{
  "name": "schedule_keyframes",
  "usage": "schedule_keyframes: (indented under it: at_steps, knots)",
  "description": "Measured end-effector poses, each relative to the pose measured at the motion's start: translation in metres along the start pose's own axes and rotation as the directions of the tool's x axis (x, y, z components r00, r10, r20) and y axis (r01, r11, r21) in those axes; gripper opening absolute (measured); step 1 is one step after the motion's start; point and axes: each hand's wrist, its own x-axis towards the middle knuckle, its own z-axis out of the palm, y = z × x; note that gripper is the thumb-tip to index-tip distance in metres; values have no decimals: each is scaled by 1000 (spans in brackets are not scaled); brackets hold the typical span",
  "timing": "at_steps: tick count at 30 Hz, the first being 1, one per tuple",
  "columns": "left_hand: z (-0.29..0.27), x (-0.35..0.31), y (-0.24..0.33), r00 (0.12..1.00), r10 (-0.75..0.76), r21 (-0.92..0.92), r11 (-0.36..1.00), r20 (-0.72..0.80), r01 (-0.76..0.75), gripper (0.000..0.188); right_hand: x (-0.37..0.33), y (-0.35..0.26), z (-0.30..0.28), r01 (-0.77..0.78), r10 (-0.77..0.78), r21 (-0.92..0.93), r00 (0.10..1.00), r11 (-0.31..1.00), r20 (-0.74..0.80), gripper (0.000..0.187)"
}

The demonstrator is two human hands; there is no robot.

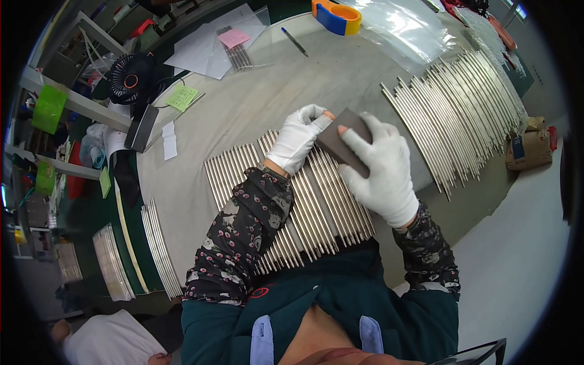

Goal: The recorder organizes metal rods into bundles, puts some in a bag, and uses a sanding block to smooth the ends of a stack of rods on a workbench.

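My right hand [383, 167], in a white glove with a bare fingertip showing, grips a dark grey rectangular block [348, 137] that looks like a sanding sponge. Close by its left edge is my left hand [298, 139], also gloved, with the fingers curled into a pinch. What that pinch holds, if anything, is hidden. Beneath both hands, thin silvery metal rods [313, 210] lie side by side in groups, their near ends toward my body. The block and my right hand cover some of their far ends.
A wide spread of similar rods [456, 115] lies to the right, and a smaller row [159, 243] to the left. Farther back are a tape dispenser [337, 16], a pen [295, 41], clear plastic bags [401, 36] and bundled rods [236, 52] on paper. A black fan [130, 80] stands left.
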Motion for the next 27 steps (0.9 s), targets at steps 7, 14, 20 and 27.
schedule_keyframes:
  at_steps: [7,14,20,27]
  knots:
    - [-1,4,-3,999,18,36,999,-31,-16,17,4,0,-5,80,-81,27,997,996,13,45]
    - [4,1,6,999,-18,15,1000,-32,19,13,4,7,-3,25,-25,-5,999,1000,-32,49]
    - [0,2,3,1000,-12,8,1000,23,12,17,9,26,-3,-30,26,-68,998,997,-64,47]
    - [-1,-2,0,999,-12,28,1000,38,11,19,11,31,4,-190,187,-163,982,968,-37,46]
